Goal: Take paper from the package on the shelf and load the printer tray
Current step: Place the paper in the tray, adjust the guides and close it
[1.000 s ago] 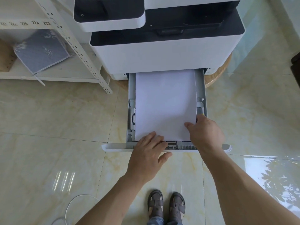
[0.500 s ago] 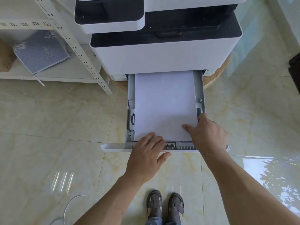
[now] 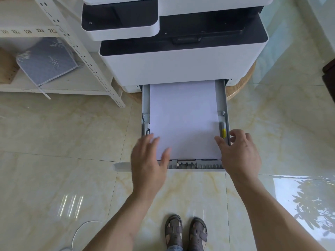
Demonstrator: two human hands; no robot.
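Observation:
A white printer [image 3: 181, 67] has its paper tray [image 3: 222, 98] pulled out over the floor. A stack of white paper [image 3: 183, 116] lies flat in the tray. My left hand [image 3: 147, 160] hovers with spread fingers over the stack's near left corner and is blurred by motion. My right hand [image 3: 239, 154] is at the tray's right wall, its thumb against the paper's near right edge. Its fingers curl over the wall beside a yellow guide tab [image 3: 223, 133]. Neither hand holds anything.
A white metal shelf [image 3: 72, 82] stands at the left with a flat blue-grey patterned packet [image 3: 47, 64] and a cardboard box [image 3: 7, 66]. The printer rests on a round wooden base [image 3: 243, 84]. A white cable [image 3: 79, 230] loops on the tiled floor. My sandalled feet [image 3: 184, 230] are below the tray.
My left hand has slid left from the tray's front middle to the paper's near left corner. My right hand has shifted outward to the tray's right wall, uncovering the yellow tab.

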